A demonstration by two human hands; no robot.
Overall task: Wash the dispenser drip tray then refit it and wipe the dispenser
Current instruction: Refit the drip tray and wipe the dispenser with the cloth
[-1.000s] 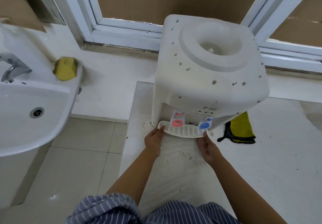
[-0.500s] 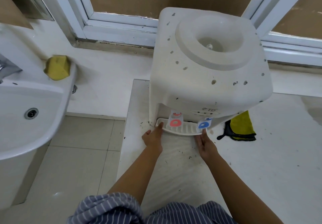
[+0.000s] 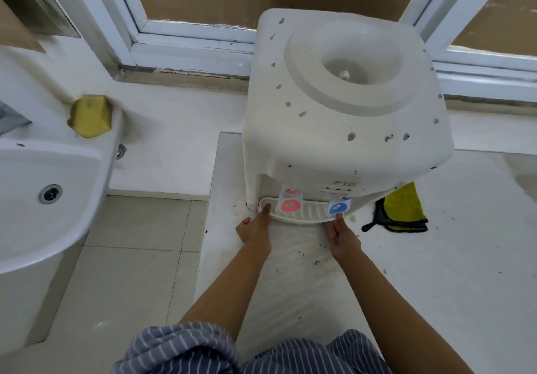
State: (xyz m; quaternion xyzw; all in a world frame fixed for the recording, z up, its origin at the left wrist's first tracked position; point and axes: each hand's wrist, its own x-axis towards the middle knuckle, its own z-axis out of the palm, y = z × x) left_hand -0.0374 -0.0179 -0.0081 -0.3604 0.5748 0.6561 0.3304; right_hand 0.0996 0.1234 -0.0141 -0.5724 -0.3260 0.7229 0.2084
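A white water dispenser (image 3: 334, 146) stands on a white counter (image 3: 436, 257), speckled with dark spots. Its white ribbed drip tray (image 3: 312, 213) sits in the recess at the base, under the red tap (image 3: 290, 203) and the blue tap (image 3: 338, 206). My left hand (image 3: 255, 229) is at the tray's left end with a finger over the rim. Flat against the tray's right front edge lie the fingers of my right hand (image 3: 343, 235). The back of the tray is hidden under the dispenser.
A yellow and black cloth (image 3: 404, 209) lies on the counter right of the dispenser. To the left is a white sink (image 3: 43, 176) with a yellow sponge (image 3: 90, 116) on its rim. A window frame (image 3: 189, 45) runs behind. Tiled floor shows below the sink.
The drip tray has slid further back into the dispenser's recess, and both hands have followed it forward. My view has shifted slightly closer.
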